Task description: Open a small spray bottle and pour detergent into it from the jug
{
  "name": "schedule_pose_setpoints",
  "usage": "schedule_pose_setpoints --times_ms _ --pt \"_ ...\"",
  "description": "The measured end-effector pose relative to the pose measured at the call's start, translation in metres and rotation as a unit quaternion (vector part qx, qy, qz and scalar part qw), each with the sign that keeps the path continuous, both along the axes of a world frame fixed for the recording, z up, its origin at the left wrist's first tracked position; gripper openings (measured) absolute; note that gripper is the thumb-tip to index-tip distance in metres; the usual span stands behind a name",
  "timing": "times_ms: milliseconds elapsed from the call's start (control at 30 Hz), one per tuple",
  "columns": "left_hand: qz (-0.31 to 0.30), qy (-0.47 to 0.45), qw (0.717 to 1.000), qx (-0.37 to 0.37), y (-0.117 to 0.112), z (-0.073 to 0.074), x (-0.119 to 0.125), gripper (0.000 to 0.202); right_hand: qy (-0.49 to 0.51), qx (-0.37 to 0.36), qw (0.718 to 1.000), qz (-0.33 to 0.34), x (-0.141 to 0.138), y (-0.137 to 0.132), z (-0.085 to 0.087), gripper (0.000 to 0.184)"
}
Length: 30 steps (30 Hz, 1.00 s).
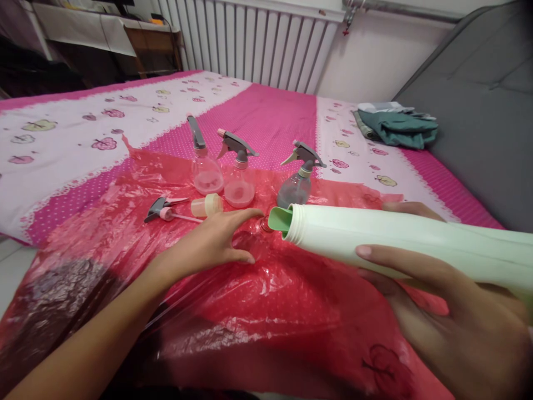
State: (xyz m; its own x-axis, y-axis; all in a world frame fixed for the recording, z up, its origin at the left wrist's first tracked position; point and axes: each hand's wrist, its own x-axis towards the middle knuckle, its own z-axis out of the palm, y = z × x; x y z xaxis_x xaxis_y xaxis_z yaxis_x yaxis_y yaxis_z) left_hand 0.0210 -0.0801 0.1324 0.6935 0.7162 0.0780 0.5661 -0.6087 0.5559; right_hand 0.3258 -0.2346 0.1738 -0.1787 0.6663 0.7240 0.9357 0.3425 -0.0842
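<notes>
My right hand (433, 300) is closed round a big pale green bottle (395, 236), held almost level, its open green spout (280, 218) pointing left. My left hand (212, 241) rests on the red plastic sheet (266, 300), index finger and thumb around a small clear bottle (254, 239) that is hard to make out. Its neck lies right at the spout. Behind stand three spray bottles with grey triggers: two pinkish ones (206, 166) (238, 178) and a greyish one (297, 180). A loose spray head with its tube (164, 207) and a peach cap piece (207, 205) lie left of my fingers.
All this is on a bed with a pink and white patterned sheet (83, 139). Folded green and grey clothes (395, 126) lie at the far right by a grey headboard (478, 111). A white radiator (258, 39) runs along the back wall.
</notes>
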Motion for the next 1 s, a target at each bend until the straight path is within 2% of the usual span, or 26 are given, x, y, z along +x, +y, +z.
schedule_pose_setpoints --times_ms 533,1000 --pt "0.006 0.021 1.0 0.003 -0.0024 0.0043 0.0016 0.082 0.0 0.005 1.0 -0.004 -0.0001 0.0005 -0.001 0.033" --pt "0.01 0.021 1.0 -0.006 -0.0011 0.0025 0.0009 0.085 0.01 0.005 1.0 0.013 -0.0009 0.0014 -0.0012 0.03"
